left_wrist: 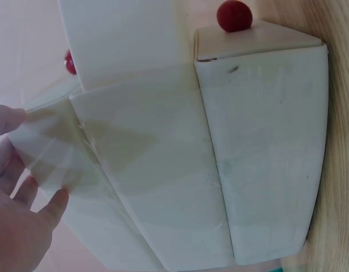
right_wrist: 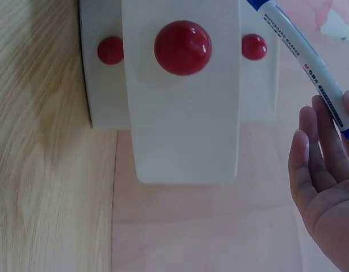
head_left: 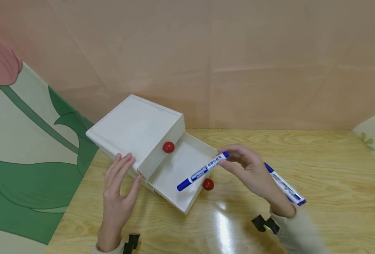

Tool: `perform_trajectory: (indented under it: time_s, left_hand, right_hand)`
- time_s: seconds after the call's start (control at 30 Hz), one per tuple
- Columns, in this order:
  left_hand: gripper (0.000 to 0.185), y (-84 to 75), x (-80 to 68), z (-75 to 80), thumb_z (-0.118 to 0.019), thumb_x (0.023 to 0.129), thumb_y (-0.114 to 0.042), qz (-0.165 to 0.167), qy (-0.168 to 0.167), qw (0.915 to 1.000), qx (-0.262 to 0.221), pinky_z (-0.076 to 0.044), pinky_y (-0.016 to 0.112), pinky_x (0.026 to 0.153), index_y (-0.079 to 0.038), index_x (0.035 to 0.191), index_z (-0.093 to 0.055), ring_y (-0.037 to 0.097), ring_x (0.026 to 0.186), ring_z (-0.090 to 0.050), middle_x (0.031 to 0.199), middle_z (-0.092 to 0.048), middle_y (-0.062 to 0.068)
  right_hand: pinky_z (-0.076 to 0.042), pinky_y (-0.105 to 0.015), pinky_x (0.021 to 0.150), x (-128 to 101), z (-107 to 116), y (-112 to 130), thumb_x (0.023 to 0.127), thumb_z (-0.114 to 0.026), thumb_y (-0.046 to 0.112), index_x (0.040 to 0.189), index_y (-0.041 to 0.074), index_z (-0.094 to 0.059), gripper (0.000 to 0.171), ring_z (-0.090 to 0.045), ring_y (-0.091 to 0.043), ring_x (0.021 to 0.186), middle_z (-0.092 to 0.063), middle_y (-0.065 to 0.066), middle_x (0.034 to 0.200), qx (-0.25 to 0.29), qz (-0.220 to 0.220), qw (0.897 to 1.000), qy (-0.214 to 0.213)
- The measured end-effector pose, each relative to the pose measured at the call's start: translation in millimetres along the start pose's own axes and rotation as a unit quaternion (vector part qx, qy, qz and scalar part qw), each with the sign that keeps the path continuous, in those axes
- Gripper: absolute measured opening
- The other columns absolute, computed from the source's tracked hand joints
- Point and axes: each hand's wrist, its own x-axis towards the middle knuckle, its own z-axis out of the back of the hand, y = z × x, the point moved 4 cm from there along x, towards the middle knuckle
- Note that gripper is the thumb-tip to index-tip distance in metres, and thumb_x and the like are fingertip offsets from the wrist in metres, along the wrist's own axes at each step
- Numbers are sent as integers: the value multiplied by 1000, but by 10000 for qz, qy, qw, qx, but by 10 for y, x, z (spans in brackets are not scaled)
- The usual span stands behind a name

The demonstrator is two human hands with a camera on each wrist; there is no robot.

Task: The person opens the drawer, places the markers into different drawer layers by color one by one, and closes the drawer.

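Note:
A white drawer cabinet point(head_left: 133, 123) with round red knobs stands at an angle on the table, its middle drawer point(head_left: 187, 148) pulled out. My left hand point(head_left: 119, 194) is at the cabinet's near side, fingers extended along its upper edge; the left wrist view shows the fingertips at the top tier. Between thumb and fingers, my right hand point(head_left: 251, 173) pinches one end of a blue-capped whiteboard marker point(head_left: 203, 171). The marker slants over the open drawer, its other end pointing down toward the near left. In the right wrist view the drawer's red knob point(right_wrist: 183, 48) faces the camera.
More blue-and-white markers point(head_left: 286, 185) lie together on the wooden table point(head_left: 333, 158), right of my right hand and partly behind its wrist. A plain pinkish-tan backdrop point(head_left: 238, 70) rises behind the table. A flower-patterned panel point(head_left: 32, 190) borders the left side.

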Motion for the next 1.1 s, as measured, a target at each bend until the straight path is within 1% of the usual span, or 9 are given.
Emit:
perform_trajectory:
  time_s: [0.07, 0.13, 0.17, 0.3, 0.47, 0.57, 0.8, 1.0, 1.1]
  left_hand:
    - [40, -2, 4, -1, -67, 92, -16, 52, 5, 10000, -19, -28, 33, 126, 4, 127, -63, 29, 143, -40, 136, -60, 22]
    - [40, -4, 7, -5, -68, 91, -12, 52, 9, 10000, -10, -28, 34, 126, 4, 127, -63, 30, 143, -40, 136, -60, 21]
    - [40, -5, 7, -8, -68, 90, -10, 62, 12, 10000, -8, -28, 34, 126, 4, 127, -63, 29, 143, -40, 136, -60, 21]
    - [44, -9, 3, -25, -69, 85, -2, 49, 28, 10000, 5, -28, 34, 126, 3, 128, -62, 30, 143, -40, 136, -60, 22]
    - [42, -6, 5, -41, -68, 88, -5, 54, 49, 10000, 18, -28, 33, 126, 2, 129, -62, 30, 144, -40, 136, -60, 22]
    - [43, -8, 9, -45, -69, 87, -4, 64, 52, 10000, 14, -28, 33, 126, 2, 129, -62, 30, 144, -39, 136, -59, 21]
    - [49, -16, 10, -46, -70, 80, 6, 99, 51, 9999, 15, -28, 32, 126, 2, 129, -62, 30, 144, -39, 136, -60, 21]
    - [54, -11, 0, -34, -72, 76, 13, 407, 159, 9990, 11, -27, 32, 126, 1, 128, -63, 25, 145, -38, 138, -59, 18]
    - [54, -16, 2, -34, -72, 75, 14, 402, 161, 9991, 23, -27, 32, 126, 2, 127, -63, 26, 145, -39, 138, -59, 18]
  right_hand:
    - [-59, -21, 82, 26, -42, -7, 92, -66, 1, 118, -2, -63, 26, -68, -8, 94, -72, 1, 104, -112, -137, 9998, 110]
    - [-59, -22, 85, 51, -85, -13, 93, -65, 2, 119, -1, -63, 27, -68, -7, 96, -72, -2, 106, -206, -236, 9992, 238]
    - [-59, -23, 84, 61, -105, -18, 93, -65, 3, 120, 0, -63, 27, -68, -6, 96, -72, -3, 107, -240, -278, 9989, 294]
    - [-59, -24, 85, 105, -180, -32, 95, -64, 5, 122, 2, -63, 28, -68, -8, 95, -73, -4, 105, -348, -268, 9979, 483]
    - [-58, -25, 87, 146, -258, -57, 95, -65, 8, 125, 5, -61, 30, -67, -9, 94, -75, -3, 101, -457, -256, 9967, 618]
    - [-59, -26, 85, 166, -307, -66, 94, -66, 7, 124, 4, -58, 31, -67, -10, 94, -76, -4, 101, -398, -224, 9965, 701]
    - [-60, -28, 83, 194, -419, -60, 94, -66, 9, 121, 0, -55, 31, -68, -14, 95, -75, -5, 102, -341, -239, 9952, 888]
    - [-61, -29, 82, 213, -498, -73, 95, -67, 14, 120, 4, -57, 29, -68, -16, 97, -72, -4, 106, -454, -372, 9930, 1021]
    - [-61, -31, 83, 226, -516, -75, 95, -67, 16, 119, 5, -58, 28, -68, -16, 99, -72, -3, 107, -574, -338, 9923, 1040]
